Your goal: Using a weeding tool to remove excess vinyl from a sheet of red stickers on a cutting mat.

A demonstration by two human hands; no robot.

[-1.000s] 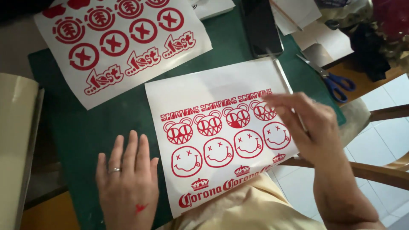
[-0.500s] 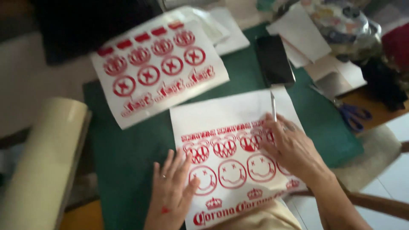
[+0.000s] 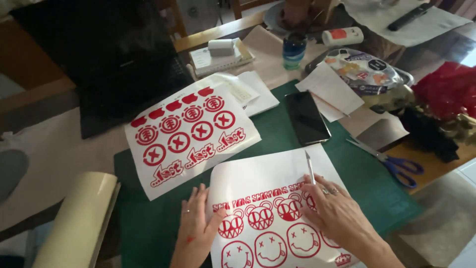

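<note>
Fingers of the right hand (image 3: 342, 213) curled together around a slim craft knife (image 3: 310, 167), blade end pointing toward the mat's far edge; fingertips pressed onto the near sticker sheet (image 3: 267, 178). Left hand (image 3: 196, 223) flat, fingers slightly spread, gripping nothing, lying across the sheet's left edge and partly on the green cutting mat (image 3: 148, 228).

Near sticker sheet: white glossy backing, red cut vinyl shapes of round faces and lettering, at the mat's near edge, centre. Second sticker sheet (image 3: 191, 134), same white and red, round emblems, lies tilted over the mat's far left corner, well apart from the hands.

Black phone (image 3: 306, 116), flat, dark glass, on the mat near its far edge, just beyond the knife tip. Scissors (image 3: 389, 161) with blue handles at the mat's right edge. Cream paper roll (image 3: 79, 218) off the mat's left edge. Loose white papers (image 3: 331, 89) past the phone. Blue-labelled jar (image 3: 294, 49) beyond the mat. Dark laptop (image 3: 104, 54) at the far left, matte. Nothing lies between the hands and the near sheet.
</note>
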